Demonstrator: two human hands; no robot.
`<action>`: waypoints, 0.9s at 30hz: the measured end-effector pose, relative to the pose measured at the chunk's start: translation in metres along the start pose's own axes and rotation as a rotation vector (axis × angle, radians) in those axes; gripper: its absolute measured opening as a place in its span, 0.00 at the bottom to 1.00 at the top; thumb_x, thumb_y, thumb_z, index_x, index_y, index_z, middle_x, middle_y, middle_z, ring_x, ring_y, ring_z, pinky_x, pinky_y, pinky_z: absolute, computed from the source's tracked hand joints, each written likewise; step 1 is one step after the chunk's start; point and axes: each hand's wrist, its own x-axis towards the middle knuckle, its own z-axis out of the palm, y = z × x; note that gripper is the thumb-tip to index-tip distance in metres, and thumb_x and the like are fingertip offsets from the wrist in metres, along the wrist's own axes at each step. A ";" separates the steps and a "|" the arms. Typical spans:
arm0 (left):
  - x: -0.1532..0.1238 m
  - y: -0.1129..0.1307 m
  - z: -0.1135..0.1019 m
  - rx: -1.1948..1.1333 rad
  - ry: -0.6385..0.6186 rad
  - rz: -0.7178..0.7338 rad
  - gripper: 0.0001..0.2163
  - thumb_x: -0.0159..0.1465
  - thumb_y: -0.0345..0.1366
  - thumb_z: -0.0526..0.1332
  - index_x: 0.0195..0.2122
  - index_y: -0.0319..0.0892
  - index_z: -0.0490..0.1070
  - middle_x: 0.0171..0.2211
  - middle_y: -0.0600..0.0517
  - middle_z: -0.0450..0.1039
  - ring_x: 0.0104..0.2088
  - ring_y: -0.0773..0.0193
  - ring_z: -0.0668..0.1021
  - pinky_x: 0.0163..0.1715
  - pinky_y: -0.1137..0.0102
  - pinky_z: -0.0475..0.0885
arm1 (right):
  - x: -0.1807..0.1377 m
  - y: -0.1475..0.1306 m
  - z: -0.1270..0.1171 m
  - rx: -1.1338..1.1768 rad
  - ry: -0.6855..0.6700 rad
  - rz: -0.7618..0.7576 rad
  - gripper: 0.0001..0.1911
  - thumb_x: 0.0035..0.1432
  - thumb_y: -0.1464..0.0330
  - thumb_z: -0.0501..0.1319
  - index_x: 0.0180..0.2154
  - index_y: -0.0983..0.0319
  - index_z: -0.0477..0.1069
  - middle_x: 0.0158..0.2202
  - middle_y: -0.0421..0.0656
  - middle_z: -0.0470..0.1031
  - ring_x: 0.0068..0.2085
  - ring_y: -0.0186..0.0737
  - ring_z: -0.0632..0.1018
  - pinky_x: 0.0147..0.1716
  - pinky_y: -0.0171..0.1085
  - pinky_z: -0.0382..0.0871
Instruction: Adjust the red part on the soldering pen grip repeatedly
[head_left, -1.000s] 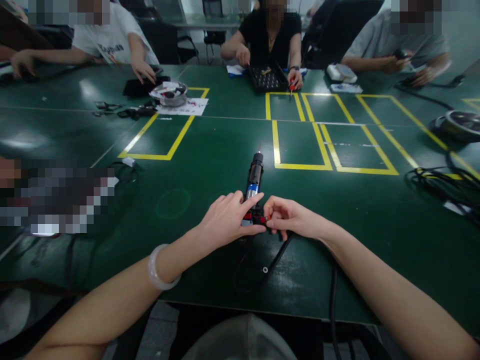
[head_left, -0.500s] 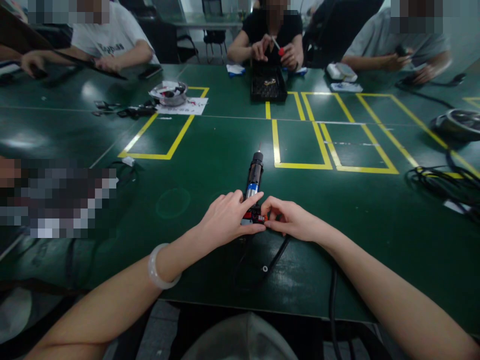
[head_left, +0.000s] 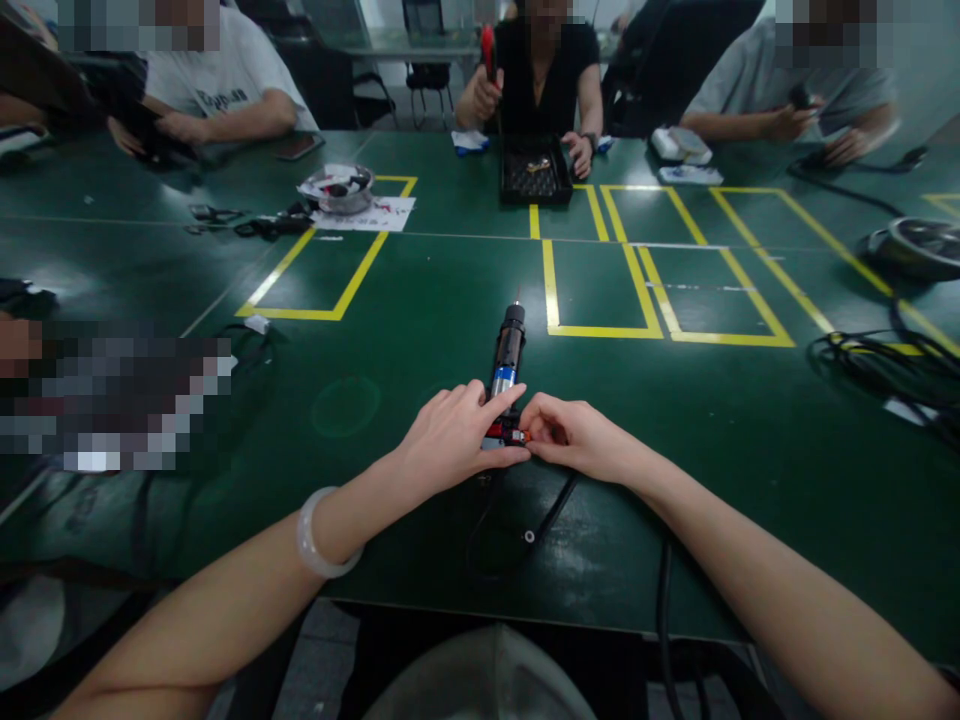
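So there's a black electric screwdriver (head_left: 508, 352) lying flat on the green surface (head_left: 390, 300), tip pointing away from the person wearing the camera, pretty much dead center and close to the near edge. It has a blue band partway down and some red bits at the back end. Both hands are pinched on that back end: the left hand (head_left: 450, 440) comes in from the left with fingers and thumb on the body, and the right hand (head_left: 581, 438) meets it from the other side, fingertips on the red part. The two hands are basically touching each other there. There's a pale bracelet (head_left: 319, 535) on the left wrist.

A black cable (head_left: 551, 510) runs out from the tool toward the near edge and loops on the surface. Yellow tape boxes (head_left: 600, 290) are marked out just beyond the tool. Further off, a black tray (head_left: 536, 172) sits in front of a person across the way, who holds a red-handled tool (head_left: 487, 50) up. A coil of cables (head_left: 885, 365) is off to the right, and a small metal bowl (head_left: 341, 188) on a white sheet sits far left.
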 end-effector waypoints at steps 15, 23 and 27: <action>0.001 0.002 0.002 -0.003 0.030 0.005 0.35 0.64 0.62 0.50 0.68 0.51 0.54 0.41 0.46 0.66 0.39 0.55 0.73 0.40 0.64 0.65 | -0.003 0.000 0.000 0.030 -0.027 -0.061 0.12 0.54 0.78 0.56 0.41 0.61 0.64 0.30 0.36 0.69 0.27 0.29 0.69 0.25 0.29 0.61; 0.002 0.002 0.002 -0.038 0.041 -0.016 0.32 0.65 0.59 0.52 0.67 0.52 0.56 0.40 0.47 0.67 0.41 0.54 0.73 0.43 0.62 0.65 | -0.003 -0.001 0.000 0.006 -0.035 -0.081 0.13 0.54 0.78 0.56 0.42 0.60 0.65 0.29 0.35 0.68 0.26 0.29 0.68 0.25 0.29 0.62; 0.003 0.003 0.001 -0.009 0.065 -0.011 0.30 0.66 0.57 0.51 0.66 0.50 0.59 0.39 0.46 0.68 0.41 0.54 0.73 0.45 0.60 0.64 | -0.002 0.001 0.001 0.012 -0.034 -0.094 0.13 0.56 0.77 0.56 0.43 0.60 0.64 0.32 0.38 0.71 0.28 0.30 0.70 0.27 0.29 0.63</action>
